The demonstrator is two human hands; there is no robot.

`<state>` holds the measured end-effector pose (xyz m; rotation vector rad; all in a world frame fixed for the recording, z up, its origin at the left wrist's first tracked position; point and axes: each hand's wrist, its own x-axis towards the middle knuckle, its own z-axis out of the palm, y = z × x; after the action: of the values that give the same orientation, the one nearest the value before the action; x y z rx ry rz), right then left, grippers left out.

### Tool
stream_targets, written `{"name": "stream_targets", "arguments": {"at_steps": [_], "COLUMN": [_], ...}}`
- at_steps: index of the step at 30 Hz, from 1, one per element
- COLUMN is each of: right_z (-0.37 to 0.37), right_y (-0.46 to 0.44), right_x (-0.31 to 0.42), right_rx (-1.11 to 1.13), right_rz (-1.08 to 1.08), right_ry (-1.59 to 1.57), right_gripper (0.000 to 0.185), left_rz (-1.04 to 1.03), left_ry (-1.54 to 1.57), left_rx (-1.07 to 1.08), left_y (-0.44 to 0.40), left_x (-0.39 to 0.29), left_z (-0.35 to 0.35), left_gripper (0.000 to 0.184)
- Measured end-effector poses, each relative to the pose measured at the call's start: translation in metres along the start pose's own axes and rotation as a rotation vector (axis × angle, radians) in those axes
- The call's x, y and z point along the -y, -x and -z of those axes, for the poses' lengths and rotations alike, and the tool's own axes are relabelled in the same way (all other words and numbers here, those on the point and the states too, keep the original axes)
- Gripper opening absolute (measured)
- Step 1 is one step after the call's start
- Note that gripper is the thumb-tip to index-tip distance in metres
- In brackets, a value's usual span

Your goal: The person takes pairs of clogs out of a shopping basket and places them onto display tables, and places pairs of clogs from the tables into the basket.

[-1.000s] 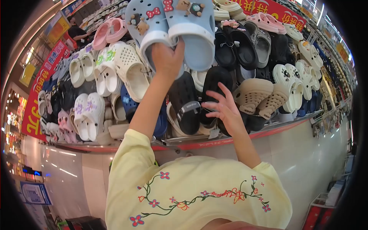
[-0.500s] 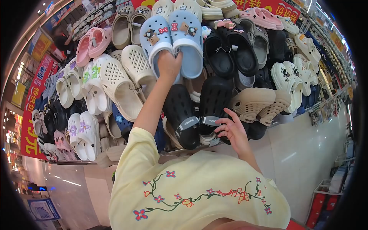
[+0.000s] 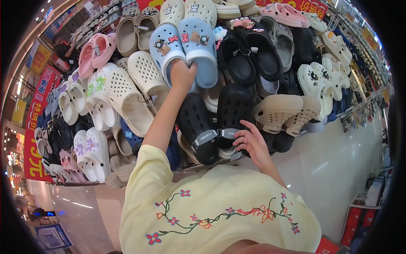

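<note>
My left hand (image 3: pixel 182 76) reaches up to a pair of light blue clogs (image 3: pixel 202 57) with bear and bow charms. Its fingers go inside the left clog's heel opening and the thumb rests at the inner edge, gripping it. Below lie black clogs (image 3: pixel 234 103) with straps marked FASHION, soles facing away. My right hand (image 3: pixel 253 144) hovers at the right strap of that black pair, fingers apart and slightly curled, holding nothing. Whether a fingertip touches the clog I cannot tell. Cream clogs (image 3: pixel 129 99) lie left of my left forearm.
Many clogs crowd the sloping display. Black open clogs (image 3: pixel 237 59) and beige clogs (image 3: pixel 277 112) lie to the right, white clogs (image 3: pixel 92 153) at the lower left. A red price banner (image 3: pixel 40 122) hangs at the left edge. Tiled floor (image 3: pixel 325 169) shows at right.
The whole view has shifted slightly, with the display a little further left. My left hand keeps its grip on the blue clogs. My right hand has drawn slightly back from the black clog.
</note>
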<state>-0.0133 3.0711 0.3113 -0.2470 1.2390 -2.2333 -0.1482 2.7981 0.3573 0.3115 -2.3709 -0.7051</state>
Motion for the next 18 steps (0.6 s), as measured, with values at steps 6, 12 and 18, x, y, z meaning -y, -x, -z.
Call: {"name": "stream_targets", "arguments": {"at_steps": [6, 12, 18], "right_z": [-0.011, -0.013, -0.016], "right_y": [0.002, 0.004, 0.009], "right_x": [-0.013, -0.029, -0.034], "right_rx": [-0.041, -0.091, -0.103], "right_rz": [0.012, 0.079, 0.087], "right_ry": [0.002, -0.014, 0.094], "right_gripper": [0.042, 0.034, 0.027], "left_rz": [-0.014, -0.075, 0.073], "left_ry": [0.001, 0.048, 0.417], "left_rx": [0.061, 0.055, 0.169], "left_y": [0.006, 0.018, 0.059], "left_x": [0.011, 0.022, 0.030], "left_z": [-0.003, 0.002, 0.042], "left_gripper": [0.068, 0.069, 0.057]}}
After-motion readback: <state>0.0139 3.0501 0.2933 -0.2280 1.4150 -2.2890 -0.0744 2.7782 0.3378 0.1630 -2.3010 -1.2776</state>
